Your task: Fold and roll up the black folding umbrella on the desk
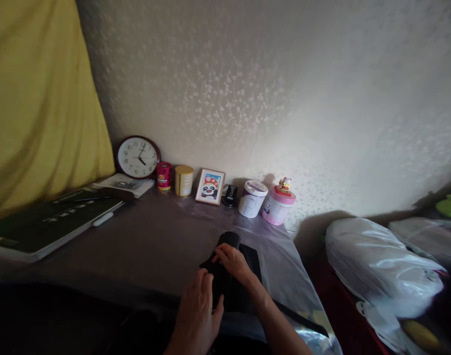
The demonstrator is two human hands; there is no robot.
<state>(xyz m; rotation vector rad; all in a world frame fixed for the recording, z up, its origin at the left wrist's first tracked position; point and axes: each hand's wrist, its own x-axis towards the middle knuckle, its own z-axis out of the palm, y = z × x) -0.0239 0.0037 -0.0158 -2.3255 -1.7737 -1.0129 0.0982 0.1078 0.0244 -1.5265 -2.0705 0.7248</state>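
A black, cloth-like bundle (228, 241) lies near the front right of the table, one part rolled or folded over a flatter black piece (252, 257). What kind of article it is, I cannot make out. My left hand (197, 303) is at its near left side, thumb and fingers around the dark material. Across the top lies my right hand (232, 261), with bent fingers closed on the fold. A black strap (302, 318) runs from beside my right forearm toward the table's right corner.
Along the wall stand a clock (138, 157), a red can (164, 176), a yellow can (184, 180), a panda picture frame (210, 186), a small black object (230, 195), a white tub (252, 199) and a pink tub (279, 206). A large green book (58, 219) lies left. White plastic bags (380, 261) sit right.
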